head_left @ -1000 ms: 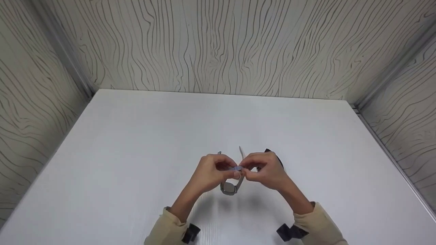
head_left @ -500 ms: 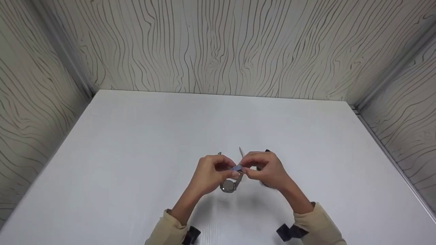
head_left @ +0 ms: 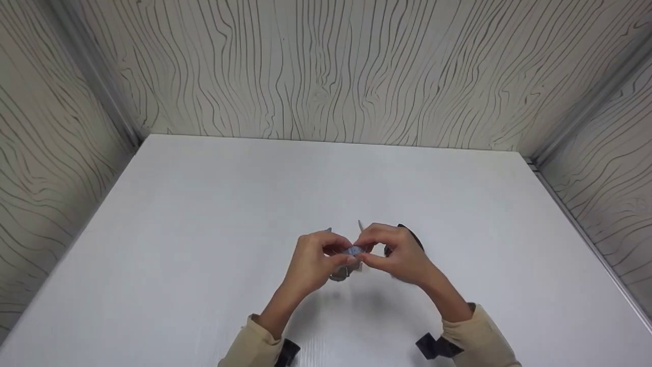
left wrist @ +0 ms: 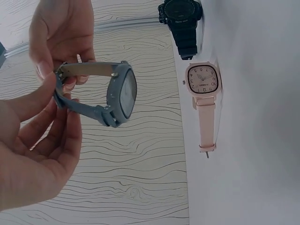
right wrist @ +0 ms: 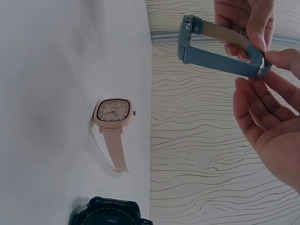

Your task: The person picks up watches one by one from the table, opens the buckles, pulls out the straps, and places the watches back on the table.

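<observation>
Between both hands hangs a blue-grey wristwatch (left wrist: 126, 96) with a round face, its strap (right wrist: 220, 61) bent into a loop. My left hand (head_left: 311, 261) pinches the strap by the buckle, thumb against fingers. Opposite it, the thumb and fingertips of my right hand (head_left: 400, 255) pinch the same joined strap ends. Fingertips partly cover the buckle (right wrist: 261, 70) in the wrist views. From the head, the left hand hides most of the watch case.
On the white table (head_left: 229, 204) lies a pink watch (left wrist: 203, 82) with a squarish face. A black sport watch (head_left: 411, 235) lies near it, partly behind the right hand. A wood-grain panel (head_left: 326, 71) rises at the table's far edge.
The hands stay almost in place. The watch case has tilted up toward the fingers and shows less from the head, and the right fingertips have shifted slightly left on the strap.
</observation>
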Demonstrator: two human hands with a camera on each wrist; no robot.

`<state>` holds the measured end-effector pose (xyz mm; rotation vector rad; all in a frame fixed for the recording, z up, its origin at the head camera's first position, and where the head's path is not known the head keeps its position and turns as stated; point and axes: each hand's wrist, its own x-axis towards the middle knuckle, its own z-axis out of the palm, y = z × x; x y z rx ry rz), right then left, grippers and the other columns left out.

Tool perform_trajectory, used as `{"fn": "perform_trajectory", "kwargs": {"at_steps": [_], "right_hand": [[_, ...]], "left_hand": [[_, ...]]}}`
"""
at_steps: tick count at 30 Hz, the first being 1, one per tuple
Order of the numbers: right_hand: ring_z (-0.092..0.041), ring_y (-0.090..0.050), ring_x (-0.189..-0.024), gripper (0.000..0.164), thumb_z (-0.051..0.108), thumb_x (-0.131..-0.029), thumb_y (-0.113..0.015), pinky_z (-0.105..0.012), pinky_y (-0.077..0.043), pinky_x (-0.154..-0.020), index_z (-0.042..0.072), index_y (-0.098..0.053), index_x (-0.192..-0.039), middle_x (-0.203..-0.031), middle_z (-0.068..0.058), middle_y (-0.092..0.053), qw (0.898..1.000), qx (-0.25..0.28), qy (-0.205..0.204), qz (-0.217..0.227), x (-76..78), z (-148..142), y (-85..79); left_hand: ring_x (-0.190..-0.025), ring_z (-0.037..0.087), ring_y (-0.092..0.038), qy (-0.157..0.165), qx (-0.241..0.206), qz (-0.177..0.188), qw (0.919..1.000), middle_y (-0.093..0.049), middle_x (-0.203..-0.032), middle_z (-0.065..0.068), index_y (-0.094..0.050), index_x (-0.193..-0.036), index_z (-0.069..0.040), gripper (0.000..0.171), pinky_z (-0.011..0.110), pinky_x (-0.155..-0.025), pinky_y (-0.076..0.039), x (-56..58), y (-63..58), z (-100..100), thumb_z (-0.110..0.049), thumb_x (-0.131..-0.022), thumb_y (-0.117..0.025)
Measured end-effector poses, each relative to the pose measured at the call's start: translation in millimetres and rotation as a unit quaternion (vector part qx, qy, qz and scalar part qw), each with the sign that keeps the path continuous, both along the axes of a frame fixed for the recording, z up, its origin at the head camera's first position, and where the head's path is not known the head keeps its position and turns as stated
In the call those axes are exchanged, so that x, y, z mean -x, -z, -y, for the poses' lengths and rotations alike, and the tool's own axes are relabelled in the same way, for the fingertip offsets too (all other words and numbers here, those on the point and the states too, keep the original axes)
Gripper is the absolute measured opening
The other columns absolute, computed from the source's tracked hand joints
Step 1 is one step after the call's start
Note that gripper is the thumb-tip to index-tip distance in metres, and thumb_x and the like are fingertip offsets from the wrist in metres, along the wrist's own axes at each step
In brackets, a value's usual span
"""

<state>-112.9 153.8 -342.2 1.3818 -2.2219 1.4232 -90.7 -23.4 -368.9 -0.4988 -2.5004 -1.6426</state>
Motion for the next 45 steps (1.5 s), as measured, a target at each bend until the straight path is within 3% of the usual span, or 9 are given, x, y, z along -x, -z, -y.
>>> {"fn": "perform_trajectory", "kwargs": {"at_steps": [5, 9, 13, 21, 25, 33, 45], "right_hand": [[-0.019, -0.057, -0.067, 0.017, -0.015, -0.069, -0.066, -0.029, -0.049, -0.057, -0.003, -0.064, -0.08, -0.074, -0.011, -0.06, 1.0, 0.008, 0.001, -0.03, 0.2, 0, 0.2], [-0.018, -0.057, -0.066, 0.016, -0.015, -0.069, -0.066, -0.024, -0.048, -0.056, -0.003, -0.065, -0.079, -0.074, -0.011, -0.061, 1.0, 0.008, 0.009, -0.028, 1.5, -3, 3.8], [-0.017, -0.058, -0.067, 0.016, -0.013, -0.071, -0.067, -0.027, -0.05, -0.057, -0.001, -0.066, -0.081, -0.074, -0.011, -0.063, 1.0, 0.008, 0.009, -0.016, 7.8, -7, 16.1], [-0.014, -0.057, -0.068, 0.013, -0.006, -0.078, -0.066, -0.022, -0.048, -0.056, 0.004, -0.069, -0.086, -0.081, -0.007, -0.066, 0.999, 0.015, -0.005, 0.032, 16.6, -14, 33.0], [-0.014, -0.058, -0.069, 0.014, -0.006, -0.078, -0.066, -0.021, -0.047, -0.054, 0.004, -0.069, -0.087, -0.082, -0.006, -0.066, 0.999, 0.021, -0.007, 0.045, 16.3, -14, 32.3], [-0.018, -0.063, -0.078, 0.018, -0.018, -0.077, -0.06, -0.027, -0.053, -0.069, -0.009, -0.065, -0.092, -0.084, -0.017, -0.063, 0.993, 0.053, -0.036, 0.103, 11.7, -13, 25.3], [-0.019, -0.062, -0.082, 0.016, -0.011, -0.081, -0.06, -0.031, -0.052, -0.074, -0.007, -0.065, -0.096, -0.088, -0.016, -0.062, 0.983, 0.072, -0.057, 0.161, 14.2, -17, 29.0]], "left_hand": [[-0.074, 0.01, -0.061, 0.005, -0.004, 0.003, 1.0, -0.065, -0.081, 0.0, -0.07, -0.087, -0.004, 0.011, 0.02, -0.068, -0.05, 0.9, 2.4, 0, -0.006, -0.076, -0.073], [-0.074, 0.011, -0.06, 0.007, 0.0, 0.008, 0.9999, -0.066, -0.082, 0.0, -0.071, -0.087, -0.005, 0.013, 0.02, -0.068, -0.05, 2.3, 3.0, 0, -0.008, -0.075, -0.074], [-0.073, 0.01, -0.059, 0.006, 0.002, 0.015, 0.9999, -0.066, -0.081, -0.001, -0.072, -0.087, -0.006, 0.013, 0.02, -0.067, -0.05, 2.4, 2.7, 0, -0.009, -0.075, -0.075], [-0.073, 0.011, -0.06, 0.008, -0.011, 0.019, 0.9997, -0.066, -0.08, -0.001, -0.073, -0.086, -0.006, 0.012, 0.021, -0.066, -0.05, 2.8, 5.4, 2, -0.01, -0.074, -0.075], [-0.072, 0.011, -0.059, 0.007, -0.013, 0.024, 0.9996, -0.066, -0.08, -0.001, -0.073, -0.086, -0.006, 0.011, 0.021, -0.065, -0.05, 2.8, 5.0, 4, -0.01, -0.075, -0.074], [-0.071, 0.01, -0.059, 0.006, -0.012, 0.04, 0.9991, -0.065, -0.08, -0.001, -0.072, -0.087, -0.006, 0.012, 0.02, -0.065, -0.05, 2.0, 2.8, 6, -0.009, -0.075, -0.074], [-0.068, 0.009, -0.057, 0.002, -0.024, 0.032, 0.9992, -0.065, -0.078, -0.002, -0.073, -0.085, -0.006, 0.009, 0.02, -0.062, -0.05, -0.3, 2.6, 4, -0.008, -0.075, -0.074]]}}
